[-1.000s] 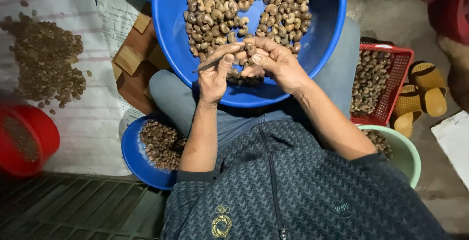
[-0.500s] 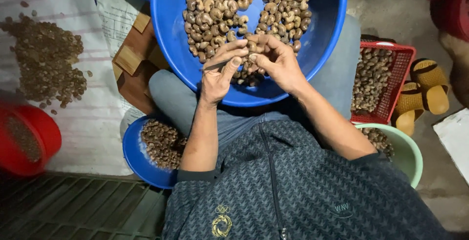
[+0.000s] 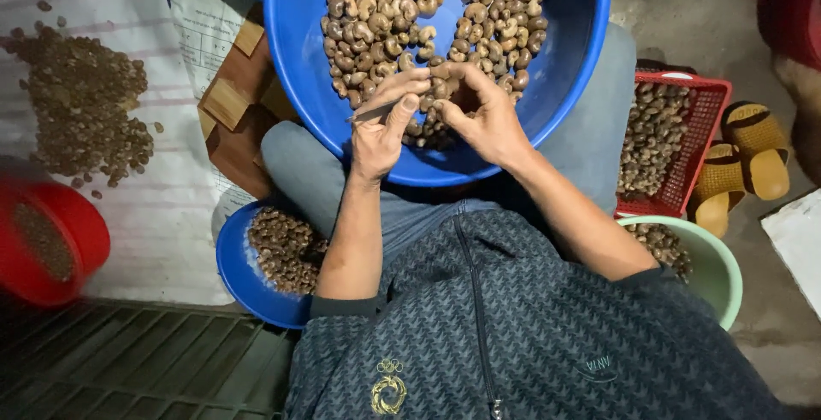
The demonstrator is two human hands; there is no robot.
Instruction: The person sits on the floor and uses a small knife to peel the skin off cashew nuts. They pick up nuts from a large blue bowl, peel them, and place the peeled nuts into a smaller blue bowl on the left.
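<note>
Both hands meet over the large round blue plastic basin (image 3: 564, 78). Left hand (image 3: 380, 129) grips a thin metal blade (image 3: 369, 115); right hand (image 3: 483, 116) pinches one brown cashew nut (image 3: 442, 91).

1. A small blue bowl (image 3: 235, 266) of dark shells sits below and left of the hand.
2. A red bucket (image 3: 51, 245) stands far left.
3. A loose heap of shells (image 3: 85, 108) lies on a white sack (image 3: 171, 206) to the left.
4. A wooden stool (image 3: 235, 121) is just left.
5. A red plastic basket (image 3: 697, 129) of nuts is to the right, with a pale green bowl (image 3: 714, 270) below it.
6. Yellow sandals (image 3: 744, 159) lie far right.
</note>
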